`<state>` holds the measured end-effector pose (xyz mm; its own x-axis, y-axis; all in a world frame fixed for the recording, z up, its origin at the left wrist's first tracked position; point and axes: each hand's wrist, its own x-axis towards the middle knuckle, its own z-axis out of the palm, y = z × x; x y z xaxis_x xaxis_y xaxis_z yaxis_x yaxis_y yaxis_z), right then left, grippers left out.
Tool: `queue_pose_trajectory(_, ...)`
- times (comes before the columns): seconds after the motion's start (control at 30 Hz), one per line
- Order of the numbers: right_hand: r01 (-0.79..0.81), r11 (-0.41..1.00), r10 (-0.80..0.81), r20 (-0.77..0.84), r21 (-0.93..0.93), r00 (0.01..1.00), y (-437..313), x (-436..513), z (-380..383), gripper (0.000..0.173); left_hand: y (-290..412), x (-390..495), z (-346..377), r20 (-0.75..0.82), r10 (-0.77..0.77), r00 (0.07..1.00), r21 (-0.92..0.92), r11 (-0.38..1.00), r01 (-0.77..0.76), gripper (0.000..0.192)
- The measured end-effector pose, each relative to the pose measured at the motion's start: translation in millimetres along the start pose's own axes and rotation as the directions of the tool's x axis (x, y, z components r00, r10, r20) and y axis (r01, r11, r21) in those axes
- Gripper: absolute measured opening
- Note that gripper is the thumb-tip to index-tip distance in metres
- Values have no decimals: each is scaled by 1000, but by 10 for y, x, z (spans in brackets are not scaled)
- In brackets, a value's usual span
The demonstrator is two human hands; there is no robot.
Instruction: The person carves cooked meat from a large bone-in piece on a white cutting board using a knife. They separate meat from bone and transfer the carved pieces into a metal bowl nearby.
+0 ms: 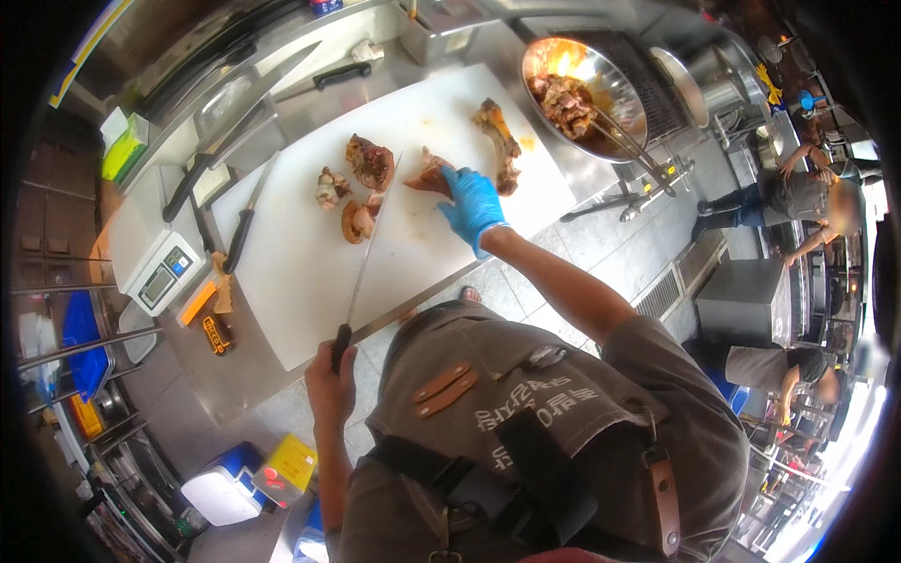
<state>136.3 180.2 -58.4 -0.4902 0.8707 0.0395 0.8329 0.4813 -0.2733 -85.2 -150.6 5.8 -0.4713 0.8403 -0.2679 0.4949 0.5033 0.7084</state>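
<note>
My bare left hand (332, 380) grips the black handle of a long-bladed knife (367, 264) at the near edge of a white cutting board (281, 281). The blade reaches over the board, its tip beside a browned chunk of meat (370, 163). My right hand (473, 204), in a blue disposable glove, holds a piece of cooked meat (428, 174) against the board. Left of the blade lie a knobbly joint piece (331, 188) and a fatty, skin-edged piece (359, 219). A long meat bone (501, 144) rests beyond my right hand.
A steel bowl (630, 105) with meat chunks (566, 105) and tongs (626, 144) stands right of the board. Another knife (243, 236) lies on the board's left side, near a digital scale (158, 285). A large knife (232, 137) lies behind. Two people (795, 193) are at the right.
</note>
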Motion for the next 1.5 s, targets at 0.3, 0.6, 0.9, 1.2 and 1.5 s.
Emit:
queue_pose_trajectory(0.3,-171,863,261,-130,476,956,334,-236,199,43,772,231,193,-17,284,959,-97,954,-284,24)
queue_pose_trajectory(0.6,-185,894,256,-127,408,958,282,-245,215,38,667,885,592,275,77,958,373,910,-180,35)
queue_pose_trajectory(0.9,-119,923,159,-78,367,984,327,-190,196,37,400,668,20,417,-133,899,149,986,77,33)
queue_pose_trajectory(1.2,-260,810,324,-31,526,946,483,-381,216,51,801,473,662,159,153,975,285,939,-194,29)
queue_pose_trajectory(1.5,-191,851,266,-88,489,960,391,-373,328,68,598,609,240,481,-225,847,-29,962,272,33)
